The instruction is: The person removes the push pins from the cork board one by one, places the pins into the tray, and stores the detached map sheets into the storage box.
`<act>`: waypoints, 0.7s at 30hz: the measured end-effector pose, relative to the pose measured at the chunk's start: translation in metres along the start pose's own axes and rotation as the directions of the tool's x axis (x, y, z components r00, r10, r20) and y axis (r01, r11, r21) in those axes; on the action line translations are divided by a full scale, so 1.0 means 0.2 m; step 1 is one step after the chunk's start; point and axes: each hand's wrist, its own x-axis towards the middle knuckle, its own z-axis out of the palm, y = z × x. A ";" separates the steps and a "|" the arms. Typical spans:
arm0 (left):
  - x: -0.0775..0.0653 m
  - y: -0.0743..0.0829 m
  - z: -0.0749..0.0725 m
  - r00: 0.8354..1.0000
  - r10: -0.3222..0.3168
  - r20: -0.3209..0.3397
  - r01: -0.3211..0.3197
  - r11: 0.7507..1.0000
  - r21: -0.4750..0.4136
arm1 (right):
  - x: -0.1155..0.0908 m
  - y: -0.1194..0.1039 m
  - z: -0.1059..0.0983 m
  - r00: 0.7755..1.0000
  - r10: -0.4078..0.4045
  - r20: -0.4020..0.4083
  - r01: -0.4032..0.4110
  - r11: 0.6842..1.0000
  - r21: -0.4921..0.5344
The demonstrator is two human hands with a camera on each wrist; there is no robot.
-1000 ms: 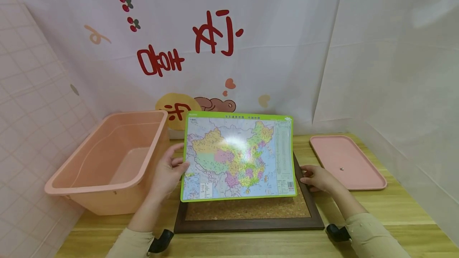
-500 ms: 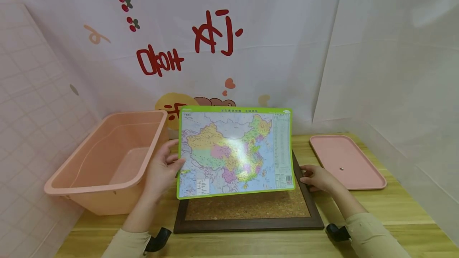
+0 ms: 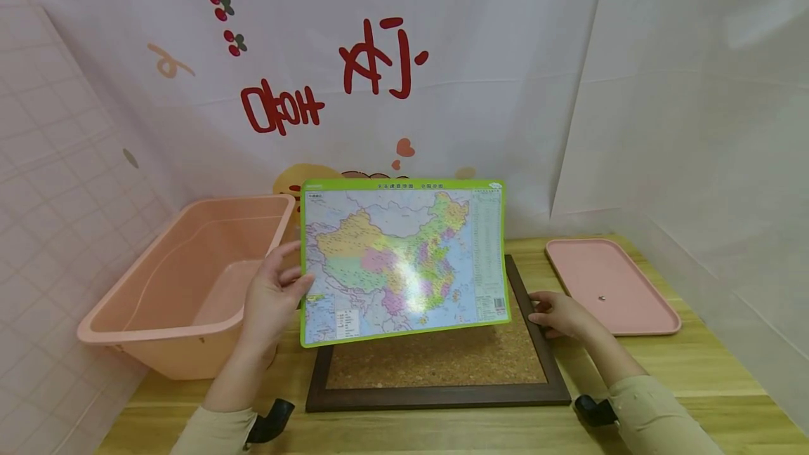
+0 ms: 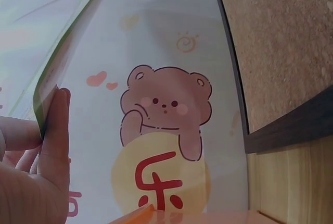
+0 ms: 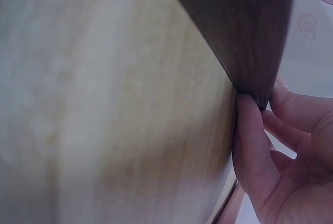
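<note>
A glossy map sheet (image 3: 385,258) with a green border is held up by its left edge in my left hand (image 3: 268,307), pinched between thumb and fingers. In the left wrist view the sheet (image 4: 54,57) shows nearly edge-on, bending away from the hand (image 4: 31,182). Under the map, a cork board (image 3: 436,360) with a dark brown frame lies on the table; the map hides its upper part. My right hand (image 3: 561,313) grips the frame's right side, and in the right wrist view thumb and fingers close around the dark frame edge (image 5: 244,31).
A deep pink plastic tub (image 3: 189,265) stands at the left, close beside my left forearm. At the right, a flat pink tray (image 3: 613,279) holds a small shiny metal piece (image 3: 602,298). A printed white cloth (image 3: 480,90) hangs behind the wooden table (image 3: 708,371).
My left hand has moved left and slightly up with the map, tilting its right end up and uncovering more cork at the right. The right hand and the board have stayed put.
</note>
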 end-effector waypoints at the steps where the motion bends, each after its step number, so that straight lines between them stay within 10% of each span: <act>1: 0.00 0.00 -0.01 1.000 0.000 -0.002 0.000 1.000 0.009 | 0.00 0.00 0.00 1.000 0.002 0.001 -0.002 1.000 0.004; 21: -0.01 0.05 -0.13 0.991 0.094 -0.095 -0.091 0.995 0.042 | 0.00 0.00 0.00 1.000 -0.005 0.008 0.005 1.000 0.000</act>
